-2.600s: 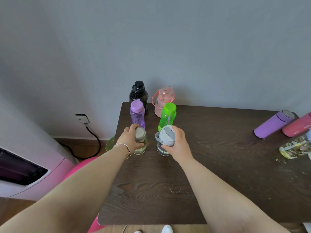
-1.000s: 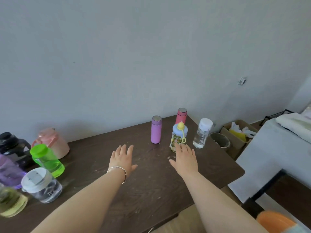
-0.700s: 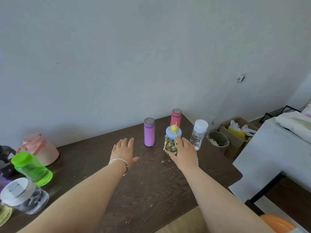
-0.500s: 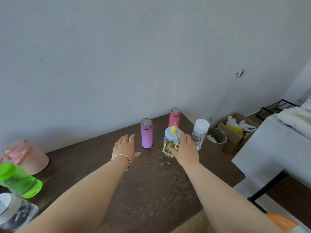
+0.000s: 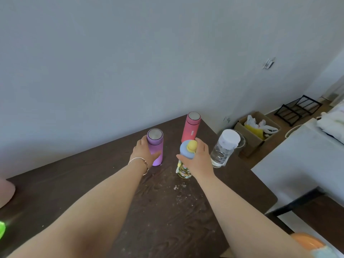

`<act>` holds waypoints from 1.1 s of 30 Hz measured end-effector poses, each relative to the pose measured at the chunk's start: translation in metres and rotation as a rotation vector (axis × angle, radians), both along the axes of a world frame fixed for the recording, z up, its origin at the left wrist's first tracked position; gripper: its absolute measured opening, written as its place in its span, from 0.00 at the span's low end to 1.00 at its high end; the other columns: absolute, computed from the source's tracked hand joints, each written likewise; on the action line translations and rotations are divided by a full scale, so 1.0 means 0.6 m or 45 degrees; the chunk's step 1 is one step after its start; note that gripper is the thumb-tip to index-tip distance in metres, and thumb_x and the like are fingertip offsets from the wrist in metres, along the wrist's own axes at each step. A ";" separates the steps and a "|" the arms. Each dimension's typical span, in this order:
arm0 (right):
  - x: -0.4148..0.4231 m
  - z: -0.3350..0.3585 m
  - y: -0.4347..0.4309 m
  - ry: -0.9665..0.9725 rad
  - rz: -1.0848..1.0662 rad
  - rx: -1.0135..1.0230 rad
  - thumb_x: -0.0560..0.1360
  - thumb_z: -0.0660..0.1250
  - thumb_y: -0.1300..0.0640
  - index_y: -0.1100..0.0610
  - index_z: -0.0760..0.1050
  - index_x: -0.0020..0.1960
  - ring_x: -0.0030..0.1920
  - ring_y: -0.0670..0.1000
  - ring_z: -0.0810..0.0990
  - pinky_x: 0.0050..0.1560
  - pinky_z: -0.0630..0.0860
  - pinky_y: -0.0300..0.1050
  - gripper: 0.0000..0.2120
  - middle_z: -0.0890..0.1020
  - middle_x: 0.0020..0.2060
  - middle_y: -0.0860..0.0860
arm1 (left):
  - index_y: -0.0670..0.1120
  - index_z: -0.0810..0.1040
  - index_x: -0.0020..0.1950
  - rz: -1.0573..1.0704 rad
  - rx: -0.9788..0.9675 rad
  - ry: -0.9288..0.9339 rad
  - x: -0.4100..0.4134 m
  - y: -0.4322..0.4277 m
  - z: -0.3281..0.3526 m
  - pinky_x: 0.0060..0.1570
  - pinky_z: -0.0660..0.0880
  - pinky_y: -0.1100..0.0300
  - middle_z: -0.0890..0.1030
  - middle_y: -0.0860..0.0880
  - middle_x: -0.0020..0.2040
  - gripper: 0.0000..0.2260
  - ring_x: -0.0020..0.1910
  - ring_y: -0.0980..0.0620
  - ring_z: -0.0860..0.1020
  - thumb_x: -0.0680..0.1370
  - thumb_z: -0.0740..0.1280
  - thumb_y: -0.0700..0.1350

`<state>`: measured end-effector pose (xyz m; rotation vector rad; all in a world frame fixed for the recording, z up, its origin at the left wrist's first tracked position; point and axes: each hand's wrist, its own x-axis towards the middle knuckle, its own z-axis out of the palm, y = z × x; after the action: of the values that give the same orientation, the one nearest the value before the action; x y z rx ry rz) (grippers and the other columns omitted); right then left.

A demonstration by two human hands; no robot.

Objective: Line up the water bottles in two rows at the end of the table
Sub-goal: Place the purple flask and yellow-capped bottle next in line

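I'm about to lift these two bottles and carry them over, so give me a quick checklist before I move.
1. Left hand wrapped around the purple flask: ok.
2. Right hand gripping the blue-capped patterned bottle at its lid: ok.
3. Both bottles upright: ok.
4. Clear bottle with white cap close beside the right hand, risk of a knock: not ok.
5. Pink flask clear of both hands: ok.
6. Lids sealed: cannot tell.

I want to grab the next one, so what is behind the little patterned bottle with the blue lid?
Directly behind the patterned bottle stands the pink flask, upright near the wall. The right hand covers the bottle's right side and the flask's base.
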<state>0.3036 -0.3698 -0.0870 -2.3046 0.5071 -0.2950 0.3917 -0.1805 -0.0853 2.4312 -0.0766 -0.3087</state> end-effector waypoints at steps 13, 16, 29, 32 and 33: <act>-0.007 -0.006 -0.006 -0.108 -0.001 0.129 0.63 0.80 0.43 0.46 0.66 0.65 0.54 0.44 0.72 0.54 0.75 0.42 0.36 0.72 0.59 0.48 | 0.50 0.69 0.67 0.081 -0.259 -0.052 0.001 -0.003 -0.022 0.51 0.74 0.53 0.79 0.49 0.57 0.27 0.53 0.45 0.77 0.71 0.74 0.49; -0.014 -0.007 -0.004 -0.092 -0.010 0.093 0.63 0.79 0.41 0.45 0.66 0.66 0.55 0.46 0.73 0.55 0.76 0.44 0.36 0.73 0.59 0.48 | 0.51 0.69 0.66 0.093 -0.295 -0.060 -0.010 0.004 -0.018 0.54 0.76 0.51 0.79 0.50 0.58 0.27 0.55 0.46 0.77 0.70 0.74 0.50; -0.094 0.031 0.021 -0.062 0.063 0.061 0.63 0.76 0.37 0.42 0.65 0.63 0.52 0.48 0.76 0.52 0.78 0.45 0.34 0.74 0.56 0.46 | 0.54 0.68 0.66 0.203 -0.306 -0.078 -0.131 0.073 0.009 0.54 0.76 0.50 0.79 0.52 0.58 0.29 0.53 0.47 0.78 0.68 0.75 0.51; -0.119 0.048 0.040 -0.063 0.115 0.067 0.63 0.76 0.37 0.41 0.65 0.62 0.52 0.48 0.76 0.51 0.78 0.47 0.33 0.74 0.56 0.46 | 0.54 0.68 0.67 0.243 -0.319 -0.086 -0.174 0.094 0.017 0.54 0.77 0.49 0.79 0.53 0.58 0.29 0.54 0.48 0.78 0.68 0.75 0.52; -0.128 0.054 0.048 -0.067 0.133 0.068 0.63 0.76 0.37 0.41 0.66 0.61 0.51 0.48 0.76 0.51 0.79 0.48 0.32 0.74 0.56 0.46 | 0.54 0.68 0.66 0.262 -0.328 -0.086 -0.190 0.102 0.020 0.54 0.77 0.49 0.79 0.53 0.58 0.29 0.53 0.48 0.78 0.68 0.75 0.51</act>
<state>0.2267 -0.3411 -0.0546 -2.2565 0.3626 -0.2872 0.2780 -0.1196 -0.0731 2.1709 0.0983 -0.1159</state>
